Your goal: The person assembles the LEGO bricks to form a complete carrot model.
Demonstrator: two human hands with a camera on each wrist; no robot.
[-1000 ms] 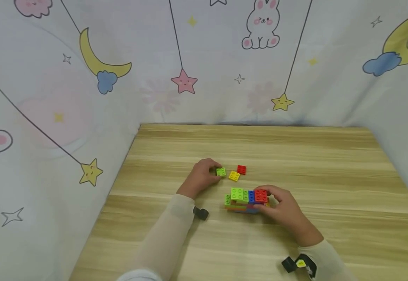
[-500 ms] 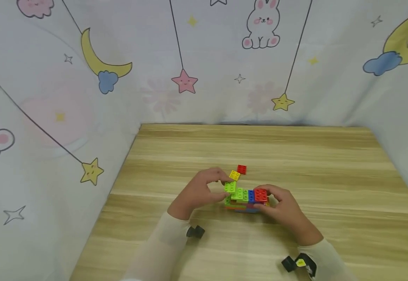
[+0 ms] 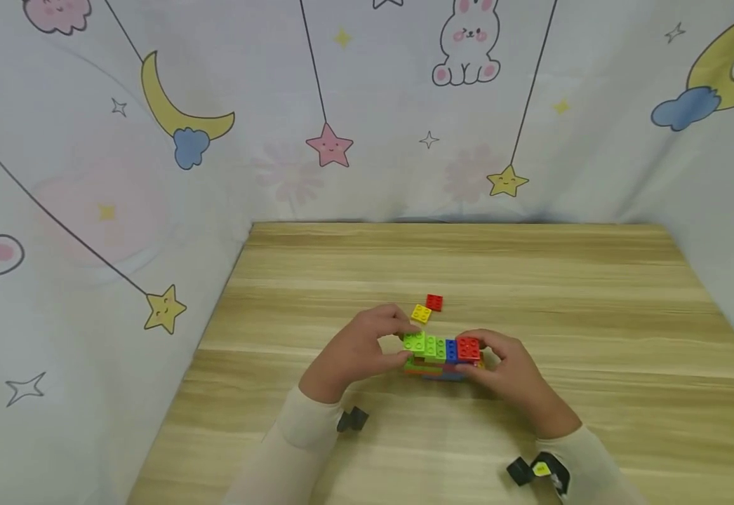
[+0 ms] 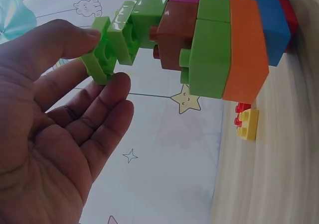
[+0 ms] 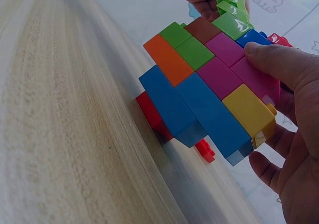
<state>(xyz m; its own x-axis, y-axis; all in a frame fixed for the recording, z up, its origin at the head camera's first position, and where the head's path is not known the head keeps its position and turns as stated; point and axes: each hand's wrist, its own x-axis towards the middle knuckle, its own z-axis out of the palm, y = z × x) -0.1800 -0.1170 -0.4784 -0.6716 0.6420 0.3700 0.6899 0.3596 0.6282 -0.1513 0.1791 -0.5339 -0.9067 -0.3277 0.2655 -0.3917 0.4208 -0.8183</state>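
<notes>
My left hand pinches a light green brick between thumb and fingertips, at the upper left end of a built block structure. In the left wrist view this brick sits close beside another light green brick; whether the two are joined I cannot tell. My right hand grips the structure's right end, its thumb on a magenta brick in the right wrist view. Orange, green, brown, blue and yellow bricks make up the rest of the stack. A red brick shows underneath, near the table.
Behind the structure, a yellow brick and a red brick lie loose on the wooden table. A white printed cloth stands along the table's back and sides. Both wrists wear small black cameras.
My left hand has lifted the light green brick from beside the loose bricks, carried it toward me and rightward, then lowered it at the structure's left top. My right hand has kept its hold.
</notes>
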